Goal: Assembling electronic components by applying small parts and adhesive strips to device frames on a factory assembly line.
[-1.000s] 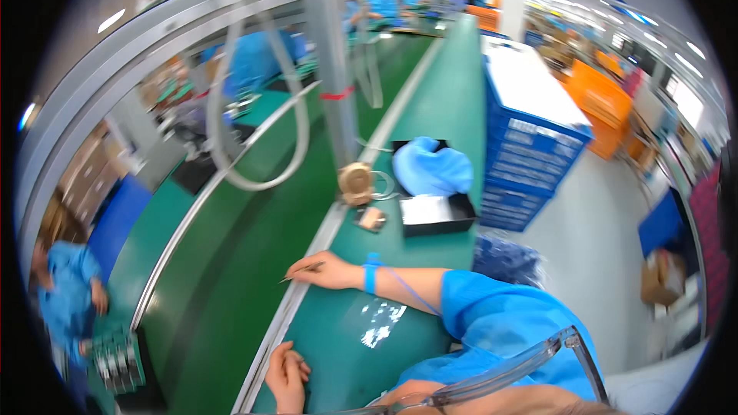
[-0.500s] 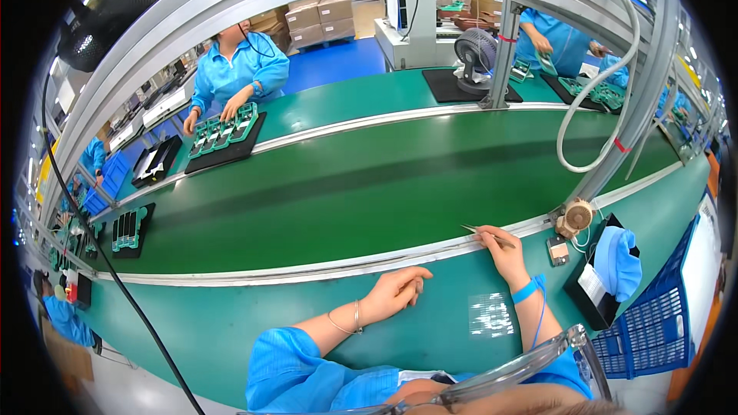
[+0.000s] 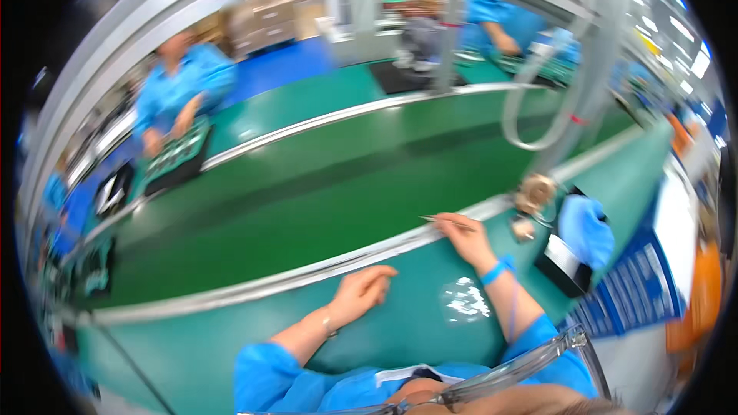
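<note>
My right hand is closed around a slim pair of tweezers. Their tip points left over the near rail of the green conveyor belt. Resting above the bench, my left hand has its fingers curled together, and I see nothing in them. A shiny clear plastic sheet lies on the green bench between my forearms, nearest my right wrist, which wears a blue strap. The picture is smeared by motion.
To the right stand a small brown fan, a black box with a light-blue cloth, and a blue crate. Across the belt, a co-worker handles a tray of green boards. A metal post rises at right.
My view has swung right, so the scene sits further left and is blurred. My right hand still holds the tweezers; my left fingers look slightly more curled.
</note>
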Available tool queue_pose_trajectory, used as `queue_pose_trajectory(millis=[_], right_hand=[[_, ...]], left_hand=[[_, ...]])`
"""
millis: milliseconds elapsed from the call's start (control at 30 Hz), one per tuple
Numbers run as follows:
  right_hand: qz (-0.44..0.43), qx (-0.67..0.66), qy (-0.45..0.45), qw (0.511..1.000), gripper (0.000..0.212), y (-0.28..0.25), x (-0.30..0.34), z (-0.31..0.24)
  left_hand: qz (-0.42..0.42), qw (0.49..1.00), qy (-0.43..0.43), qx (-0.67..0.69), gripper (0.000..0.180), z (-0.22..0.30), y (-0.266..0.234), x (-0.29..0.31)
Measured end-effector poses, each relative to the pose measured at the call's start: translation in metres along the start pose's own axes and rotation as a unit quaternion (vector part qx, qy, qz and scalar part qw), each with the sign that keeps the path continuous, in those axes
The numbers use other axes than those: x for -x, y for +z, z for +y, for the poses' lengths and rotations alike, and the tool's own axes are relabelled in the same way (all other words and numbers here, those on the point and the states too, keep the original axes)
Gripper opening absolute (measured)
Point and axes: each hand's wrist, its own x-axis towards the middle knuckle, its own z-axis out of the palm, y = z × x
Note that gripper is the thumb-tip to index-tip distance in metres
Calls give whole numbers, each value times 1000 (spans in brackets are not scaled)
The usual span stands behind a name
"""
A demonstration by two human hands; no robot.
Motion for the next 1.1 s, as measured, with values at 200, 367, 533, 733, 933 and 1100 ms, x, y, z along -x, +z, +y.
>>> queue_pose_trajectory(millis=[200, 367, 533, 733, 933, 1100], right_hand=[[2, 28, -49, 998, 19, 2, -11, 8], [-12, 0, -61, 998, 20, -3, -9, 6], [-20, 4, -61, 998, 19, -5, -5, 6], [3, 3, -73, 997, 18, -6, -5, 16], [0, -16, -79, 997, 18, 4, -13, 4], [5, 3, -73, 997, 20, 8, -17, 8]], left_hand=[[13, 999, -9, 35, 18, -1, -4, -9], [3, 998, -2, 57, 18, -2, -1, -14], [-8, 998, -19, 54, 19, -61, -12, -15], [-12, 999, 13, 44, 17, -109, -26, -31], [24, 994, -59, 89, 26, -168, -74, -24], [61, 998, -22, -8, 31, -80, -64, -23]])
